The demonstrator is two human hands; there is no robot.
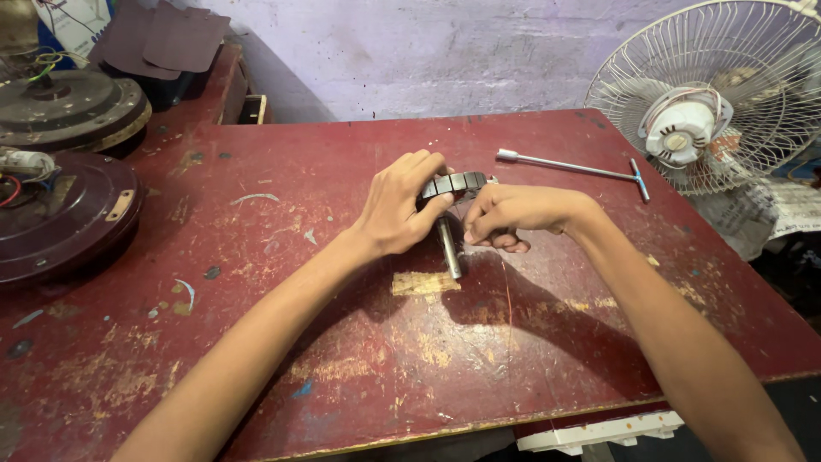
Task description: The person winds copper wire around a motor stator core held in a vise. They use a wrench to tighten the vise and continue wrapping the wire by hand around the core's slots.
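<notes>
Your left hand (395, 210) fingers grip the dark slotted motor core (453, 184), its steel shaft (448, 246) slanting down to the red tabletop (342, 342). Your right hand (505, 216) fingers pinch closed just beside it. A T-handle wrench (581, 168) lies near.
</notes>
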